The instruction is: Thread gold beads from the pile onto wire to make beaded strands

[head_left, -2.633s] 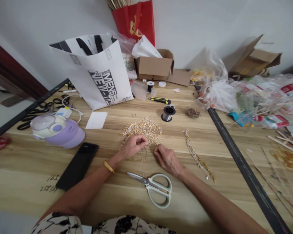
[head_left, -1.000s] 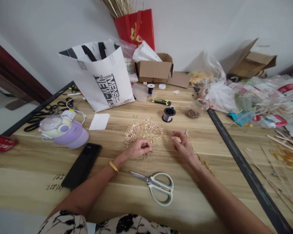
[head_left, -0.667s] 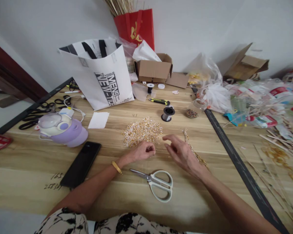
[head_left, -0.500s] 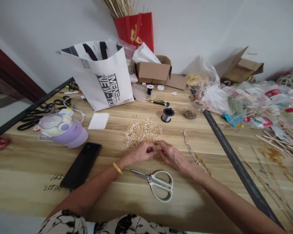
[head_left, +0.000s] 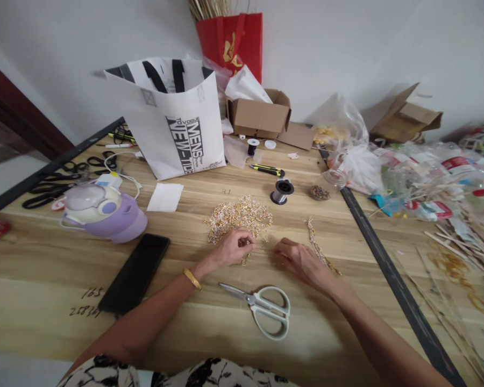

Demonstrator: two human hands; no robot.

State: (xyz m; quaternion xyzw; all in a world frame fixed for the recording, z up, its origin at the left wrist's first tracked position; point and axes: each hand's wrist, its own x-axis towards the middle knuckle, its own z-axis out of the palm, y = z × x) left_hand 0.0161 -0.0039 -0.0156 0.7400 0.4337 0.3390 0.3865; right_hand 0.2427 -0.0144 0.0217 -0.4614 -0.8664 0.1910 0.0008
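My left hand (head_left: 234, 246) is pinched closed at the front edge of a pile of small gold and silver ring-like pieces (head_left: 242, 212). A short strand of gold pieces (head_left: 244, 262) hangs below its fingertips, and a thin strand seems to stick out to the right. My right hand (head_left: 300, 259) is apart from it, low over the wood, its fingers curled together; what they hold, if anything, is too small to make out. Just beyond the right hand lie finished-looking gold and silver chains (head_left: 317, 244). Scissors (head_left: 262, 306) with pale green handles lie in front of both hands.
A wire spool (head_left: 282, 192), a yellow-black cutter knife (head_left: 267, 170) and a small heap of brown beads (head_left: 319, 192) lie behind. On the left are a phone (head_left: 135, 274), a purple bottle (head_left: 105, 209) and a white bag (head_left: 173, 123). Plastic bottles (head_left: 455, 166) crowd the right.
My right hand has moved right, away from my left hand, and its fingers have curled in. A short gold strand now shows under my left hand. The whole view has shifted slightly.
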